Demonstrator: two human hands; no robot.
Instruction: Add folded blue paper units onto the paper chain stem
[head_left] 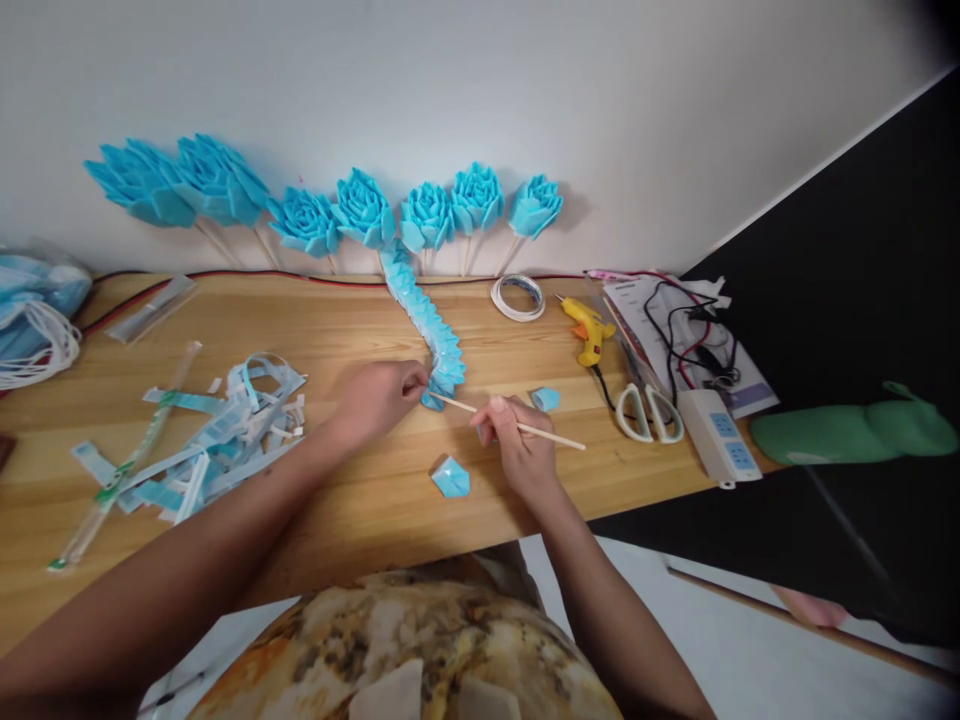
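Observation:
My right hand [521, 445] is closed around a thin wooden stick [559, 437], which slants up to the left. At the stick's far tip sits a small blue petal [432, 401]. The fingers of my left hand [382, 395] are pinched at this petal and partly hide it. Just beyond lies a long curved row of overlapping blue petals [424, 320], running back toward the wall. Two loose folded blue petals rest on the table, one in front of my hands [451, 477] and another right of my right hand [546, 399].
Several blue flowers on sticks [367, 207] lean along the wall. Pale blue strip scraps [217, 440] lie left. To the right are a tape roll [517, 298], yellow glue gun [591, 330], scissors [649, 413], power strip [720, 437] and green bottle [847, 433].

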